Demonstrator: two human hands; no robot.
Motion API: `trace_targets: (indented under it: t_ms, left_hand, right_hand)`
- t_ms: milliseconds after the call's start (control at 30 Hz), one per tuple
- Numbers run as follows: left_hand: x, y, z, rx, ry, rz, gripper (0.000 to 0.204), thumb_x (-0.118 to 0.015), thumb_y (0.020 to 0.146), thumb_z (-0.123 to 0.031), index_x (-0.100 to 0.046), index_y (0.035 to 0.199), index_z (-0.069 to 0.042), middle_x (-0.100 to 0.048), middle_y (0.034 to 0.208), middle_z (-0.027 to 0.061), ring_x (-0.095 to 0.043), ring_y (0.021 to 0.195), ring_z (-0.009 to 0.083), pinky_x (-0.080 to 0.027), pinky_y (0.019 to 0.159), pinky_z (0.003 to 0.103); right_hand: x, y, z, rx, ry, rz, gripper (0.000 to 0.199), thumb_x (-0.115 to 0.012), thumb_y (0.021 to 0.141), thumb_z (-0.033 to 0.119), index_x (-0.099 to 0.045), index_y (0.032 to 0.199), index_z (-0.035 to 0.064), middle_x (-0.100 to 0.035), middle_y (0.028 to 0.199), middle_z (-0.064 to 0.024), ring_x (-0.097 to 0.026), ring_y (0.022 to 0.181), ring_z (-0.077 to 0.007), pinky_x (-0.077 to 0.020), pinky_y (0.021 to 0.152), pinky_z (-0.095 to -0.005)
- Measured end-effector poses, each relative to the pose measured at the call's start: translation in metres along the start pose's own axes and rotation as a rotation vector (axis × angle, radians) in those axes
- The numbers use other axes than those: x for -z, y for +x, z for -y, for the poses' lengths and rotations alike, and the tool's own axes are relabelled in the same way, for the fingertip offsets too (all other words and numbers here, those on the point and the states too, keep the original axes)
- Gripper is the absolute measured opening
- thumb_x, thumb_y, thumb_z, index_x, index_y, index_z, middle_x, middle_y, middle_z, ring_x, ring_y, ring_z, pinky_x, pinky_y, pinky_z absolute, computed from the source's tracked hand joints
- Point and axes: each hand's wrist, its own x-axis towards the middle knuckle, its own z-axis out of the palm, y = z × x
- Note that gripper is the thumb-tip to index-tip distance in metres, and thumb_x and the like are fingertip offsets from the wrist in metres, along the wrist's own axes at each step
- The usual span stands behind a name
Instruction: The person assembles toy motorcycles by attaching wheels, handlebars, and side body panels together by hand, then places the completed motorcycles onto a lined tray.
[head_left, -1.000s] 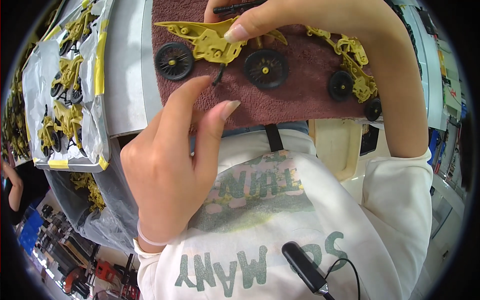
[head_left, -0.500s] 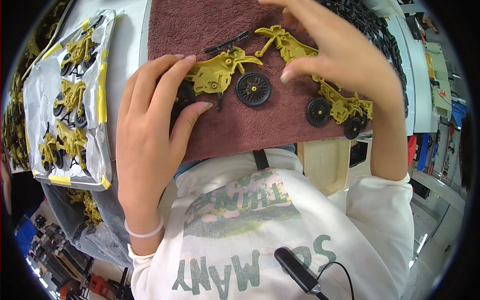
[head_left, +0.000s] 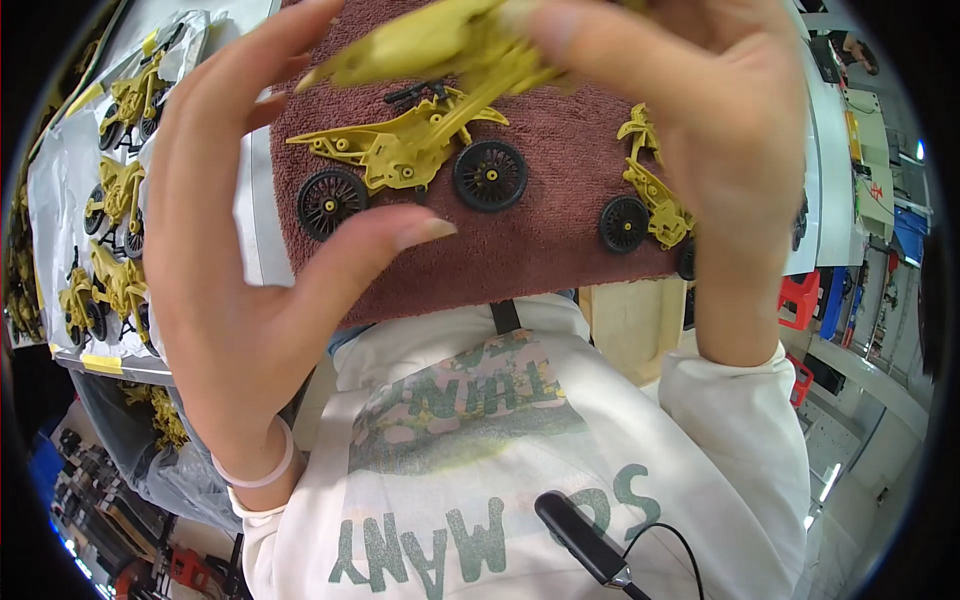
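Above the reddish-brown towel, the right hand now grips a yellow piece, blurred by motion, its thumb pressed on the near face and its fingers mostly hidden from view. That is the chief change: half a second ago this hand hung spread beside a loose yellow part and nothing showed in its grasp; whether the held piece is that same part I cannot tell, as the hand and its load cover that spot. For the work, I judge, it means a second yellow part has been brought over the yellow body, which lies on the towel between the two hands, just below the held piece in view. The left hand is spread, thumb well apart from the fingers; its fingertips come close to the pointed end of the held piece, though contact cannot be made out. In the earlier frame that hand covered the body's tail and most of one wheel; it has since drawn aside, so the tail and the black wheel nearest the left thumb show fully. The other black wheel lies farther toward the right hand, with black handlebars above the body. Below the right hand's thumb side, another yellow assembly remains on the towel, partly hidden by the wrist.
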Motion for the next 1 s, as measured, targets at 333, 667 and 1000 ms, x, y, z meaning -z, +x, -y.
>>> trace_targets:
  t_ms: [333, 667, 1000]
  left_hand:
    - [0.009, -0.005, -0.011, 0.051, 0.379, 0.191, 0.050, -0.074, 0.071, 0.000, -0.065, 0.120, -0.004, -0.061, 0.118, 0.0124, -0.060, 0.108, 0.0259, -0.048, 0.092, 0.035]
    - [0.003, -0.009, 0.004, -0.034, 0.288, 0.181, 0.041, -0.072, 0.077, -0.002, -0.065, 0.117, -0.004, -0.060, 0.120, 0.0116, -0.061, 0.108, 0.0276, -0.048, 0.093, 0.035]
    - [-0.001, -0.016, 0.017, 0.088, 0.173, 0.181, 0.040, -0.073, 0.078, -0.004, -0.065, 0.117, -0.005, -0.059, 0.120, 0.0120, -0.061, 0.108, 0.0295, -0.048, 0.091, 0.036]
  right_hand:
    - [-0.043, -0.030, -0.019, -0.053, 0.196, -0.076, 0.029, -0.069, 0.076, -0.006, -0.063, 0.104, -0.0017, -0.062, 0.096, -0.0072, -0.062, 0.090, -0.0138, -0.0512, 0.079, -0.0251]
    - [-0.055, -0.039, -0.026, 0.010, -0.160, -0.068, 0.027, -0.073, 0.076, -0.002, -0.068, 0.102, 0.0010, -0.065, 0.097, -0.0087, -0.062, 0.089, -0.0155, -0.0499, 0.080, -0.0252]
    - [-0.054, -0.045, -0.028, 0.120, -0.509, -0.053, 0.024, -0.077, 0.076, 0.002, -0.072, 0.100, 0.0037, -0.069, 0.098, -0.0101, -0.063, 0.089, -0.0172, -0.0485, 0.080, -0.0252]
